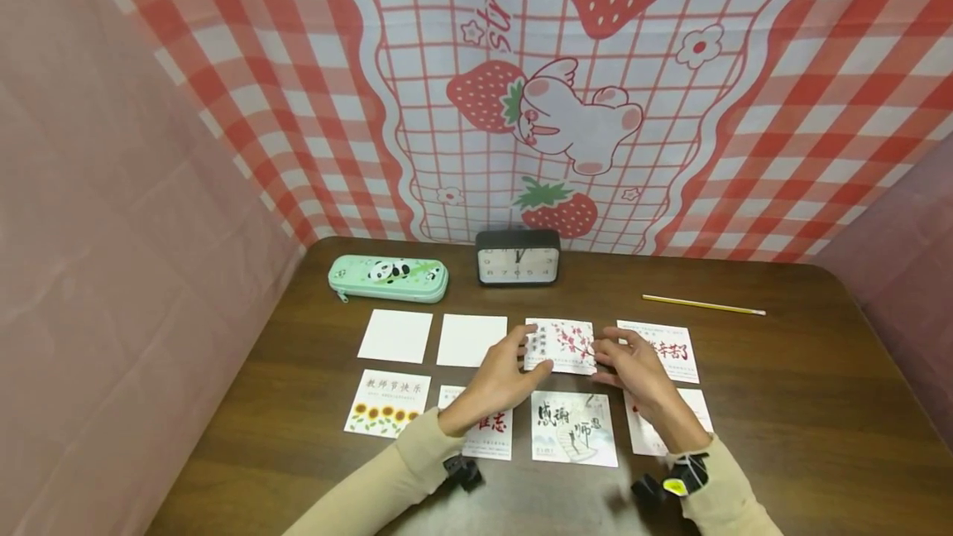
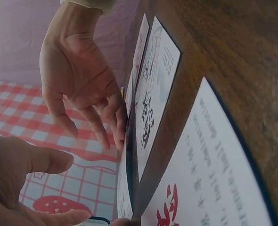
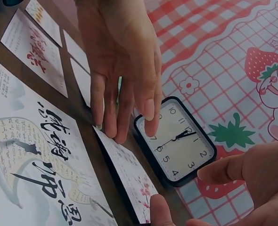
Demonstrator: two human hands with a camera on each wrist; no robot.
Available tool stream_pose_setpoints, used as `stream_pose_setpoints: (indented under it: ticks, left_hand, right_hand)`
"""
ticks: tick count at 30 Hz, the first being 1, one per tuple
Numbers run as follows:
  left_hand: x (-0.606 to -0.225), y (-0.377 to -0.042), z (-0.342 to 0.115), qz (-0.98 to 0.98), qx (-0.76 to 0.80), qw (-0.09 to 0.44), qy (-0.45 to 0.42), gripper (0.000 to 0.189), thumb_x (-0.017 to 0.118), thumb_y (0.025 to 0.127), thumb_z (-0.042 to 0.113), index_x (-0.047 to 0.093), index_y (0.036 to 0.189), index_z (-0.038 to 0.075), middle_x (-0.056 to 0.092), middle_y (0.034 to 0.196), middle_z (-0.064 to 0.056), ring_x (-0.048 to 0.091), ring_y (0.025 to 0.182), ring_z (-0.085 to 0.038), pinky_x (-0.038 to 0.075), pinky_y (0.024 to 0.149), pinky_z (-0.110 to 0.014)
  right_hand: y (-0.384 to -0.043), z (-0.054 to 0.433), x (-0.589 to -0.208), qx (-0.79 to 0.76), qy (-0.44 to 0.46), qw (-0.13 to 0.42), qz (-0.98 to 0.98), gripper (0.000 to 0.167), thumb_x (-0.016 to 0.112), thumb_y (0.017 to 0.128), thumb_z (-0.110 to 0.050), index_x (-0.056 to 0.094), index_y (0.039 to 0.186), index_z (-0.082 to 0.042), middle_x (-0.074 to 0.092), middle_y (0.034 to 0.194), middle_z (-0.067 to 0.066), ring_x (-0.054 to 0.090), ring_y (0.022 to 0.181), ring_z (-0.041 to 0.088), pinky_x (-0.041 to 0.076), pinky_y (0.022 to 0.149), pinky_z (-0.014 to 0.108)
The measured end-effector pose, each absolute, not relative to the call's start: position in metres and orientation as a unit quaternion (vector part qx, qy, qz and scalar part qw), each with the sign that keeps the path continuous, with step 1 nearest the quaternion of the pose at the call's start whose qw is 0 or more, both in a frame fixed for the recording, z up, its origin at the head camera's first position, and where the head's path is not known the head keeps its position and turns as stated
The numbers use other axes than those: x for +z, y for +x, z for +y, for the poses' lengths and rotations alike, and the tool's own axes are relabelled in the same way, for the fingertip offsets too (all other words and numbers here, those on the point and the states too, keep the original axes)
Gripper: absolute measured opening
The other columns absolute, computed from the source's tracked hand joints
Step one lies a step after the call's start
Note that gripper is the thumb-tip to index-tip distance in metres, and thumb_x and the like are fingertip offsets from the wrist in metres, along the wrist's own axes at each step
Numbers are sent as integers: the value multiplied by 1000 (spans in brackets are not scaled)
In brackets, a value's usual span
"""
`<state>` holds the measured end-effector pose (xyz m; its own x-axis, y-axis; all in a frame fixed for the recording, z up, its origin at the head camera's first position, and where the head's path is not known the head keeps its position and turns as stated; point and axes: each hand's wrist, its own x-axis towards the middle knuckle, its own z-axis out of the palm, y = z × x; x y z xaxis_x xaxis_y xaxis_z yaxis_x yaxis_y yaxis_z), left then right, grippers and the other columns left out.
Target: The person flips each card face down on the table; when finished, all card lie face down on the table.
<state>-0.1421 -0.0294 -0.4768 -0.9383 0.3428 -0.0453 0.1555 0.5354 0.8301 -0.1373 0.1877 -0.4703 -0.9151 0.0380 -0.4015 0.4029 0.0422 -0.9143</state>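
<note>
A card with red blossoms (image 1: 560, 344) lies on the table in the back row. My left hand (image 1: 495, 383) is at its left edge, fingertips touching it, fingers fairly straight in the right wrist view. At the right edge, my right hand (image 1: 640, 370) has its fingers loosely bent beside the card; neither hand is seen gripping it. Just in front lies an ink-painted card (image 1: 573, 428). A card with red lettering (image 1: 673, 346) lies partly behind the right hand, and another red-lettered card (image 1: 487, 437) is partly covered by the left hand and wrist.
Two blank white cards (image 1: 395, 336) (image 1: 472, 341) and a sunflower card (image 1: 387, 404) lie to the left. Partly under the right forearm is another card (image 1: 696, 408). Behind stand a green panda pencil case (image 1: 389, 278) and a black-framed clock (image 1: 517, 258); a yellow pencil (image 1: 703, 304) lies at the right.
</note>
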Motion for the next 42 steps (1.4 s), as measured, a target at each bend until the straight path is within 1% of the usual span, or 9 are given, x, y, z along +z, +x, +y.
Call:
stream_pose_setpoints:
  ticks: [5,9,12,15,18,23,29,35,42]
  left_hand:
    - [-475,-141,-27,877,447,85,156,60,69,98,28,51,150,5,62,143,-26,66,126,-40,56,106,-51]
    - [-473,-140,-24,883,433,75,165,58,69,99,30,52,149,5,63,144,-22,63,130,-37,52,111,-51]
    - [-472,-138,-22,887,423,84,166,60,67,100,35,52,150,5,61,147,-19,59,136,-36,48,116,-51]
    - [-470,-136,-20,892,410,95,164,61,64,102,42,51,151,8,60,150,-16,57,138,-34,46,117,-50]
    - [-469,-135,-18,895,404,97,164,59,59,103,46,53,151,12,60,149,-14,57,137,-32,46,116,-49]
    - [-467,-135,-14,894,404,90,170,53,53,106,48,61,145,13,65,142,-12,60,131,-28,49,112,-45]
    - [-466,-136,-10,887,424,81,165,52,51,107,49,66,138,11,69,134,-13,63,125,-28,51,107,-44]
    - [-466,-138,-8,856,486,60,165,48,54,107,46,69,131,7,71,128,-14,72,114,-29,60,96,-36]
    - [-464,-141,-5,787,592,37,169,33,62,105,22,68,127,-1,74,121,-21,76,108,-34,63,92,-26]
  right_hand:
    - [-139,191,-468,-671,149,129,715,59,53,106,-16,30,155,9,49,147,31,60,123,25,65,80,26]
    - [-140,195,-463,-659,139,129,728,55,49,108,-18,33,155,7,51,150,33,65,115,17,64,80,26]
    - [-141,199,-460,-654,135,129,733,53,48,109,-18,36,155,5,61,143,26,67,106,10,63,79,24]
    - [-142,201,-457,-665,125,127,725,50,49,109,-18,41,153,4,74,122,8,68,95,4,63,78,24]
    - [-143,203,-456,-690,106,135,704,47,51,109,-15,44,150,6,74,104,-10,69,89,2,62,78,22]
    - [-145,201,-462,-720,69,161,671,47,53,108,-10,42,148,12,69,100,-10,68,88,3,63,81,21]
    - [-146,195,-470,-715,51,185,672,54,52,109,-15,35,151,14,68,110,0,70,94,7,63,88,24]
    - [-145,189,-474,-702,54,208,679,63,54,109,-26,31,155,9,58,142,22,70,111,13,61,100,33]
    - [-143,183,-478,-695,66,206,686,68,59,107,-30,32,156,8,45,156,31,63,130,29,58,106,41]
